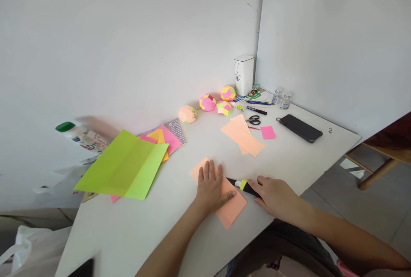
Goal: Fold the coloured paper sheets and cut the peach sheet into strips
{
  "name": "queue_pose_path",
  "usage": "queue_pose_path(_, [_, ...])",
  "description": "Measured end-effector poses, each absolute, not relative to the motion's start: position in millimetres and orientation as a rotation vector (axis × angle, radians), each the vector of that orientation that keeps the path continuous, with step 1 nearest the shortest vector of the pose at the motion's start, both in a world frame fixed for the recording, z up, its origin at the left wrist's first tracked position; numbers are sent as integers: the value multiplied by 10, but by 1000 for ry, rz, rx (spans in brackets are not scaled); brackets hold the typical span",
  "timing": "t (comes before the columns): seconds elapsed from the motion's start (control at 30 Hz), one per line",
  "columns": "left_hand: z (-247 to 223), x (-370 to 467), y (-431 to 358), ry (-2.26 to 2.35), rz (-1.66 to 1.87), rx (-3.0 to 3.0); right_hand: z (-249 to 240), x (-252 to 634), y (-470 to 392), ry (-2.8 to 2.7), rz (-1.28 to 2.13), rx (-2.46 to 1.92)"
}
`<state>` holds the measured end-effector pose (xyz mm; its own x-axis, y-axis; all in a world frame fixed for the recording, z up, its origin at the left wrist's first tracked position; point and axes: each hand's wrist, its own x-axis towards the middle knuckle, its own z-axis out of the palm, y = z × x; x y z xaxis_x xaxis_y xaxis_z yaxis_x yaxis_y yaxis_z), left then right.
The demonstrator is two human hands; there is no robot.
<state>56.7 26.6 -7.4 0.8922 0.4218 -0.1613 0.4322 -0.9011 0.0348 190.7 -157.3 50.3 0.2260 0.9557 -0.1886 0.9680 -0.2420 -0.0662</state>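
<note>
My left hand (pixel 210 187) lies flat, fingers spread, on a folded sheet of light orange paper (pixel 236 210) on the white table. In my right hand (pixel 276 193) is a utility knife (pixel 247 186) with a black and yellow handle. Its dark blade end meets the paper's right edge beside my left thumb; whether it sits inside the fold I cannot tell. Further back lie cut strips of the same orange paper (pixel 243 135), a small pink paper square (pixel 268 132) and black-handled scissors (pixel 254 120).
Large green sheets (pixel 128 170) overlap pink and yellow paper at the left. Several faceted paper balls (pixel 207 102) line the wall near a white container (pixel 244 75). A black phone-like case (pixel 300 128) and small glass jars (pixel 285 100) are at the right. A green-capped bottle (pixel 83 135) leans far left.
</note>
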Motion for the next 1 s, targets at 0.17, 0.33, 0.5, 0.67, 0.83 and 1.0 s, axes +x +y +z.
queue_pose_path(0.17, [-29,553,355,667,-234,2969,495,1907,-1695,1886,-319,2438])
queue_pose_path(0.33, [-17,593,448,816,-333,2908,510,1922,-1684,1855,-369,2432])
queue_pose_path(0.5, [-53,611,451,824,-311,2908,509,1940,-1587,1844,-335,2433])
queue_pose_path(0.67, [-36,610,442,830,-308,2891,491,1963,-1434,1830,-318,2421])
queue_pose_path(0.83, [-41,607,437,818,-280,2895,510,1984,-1262,1826,-310,2433])
queue_pose_path(1.0, [-43,607,435,811,-263,2907,521,2010,-1090,1807,-299,2432])
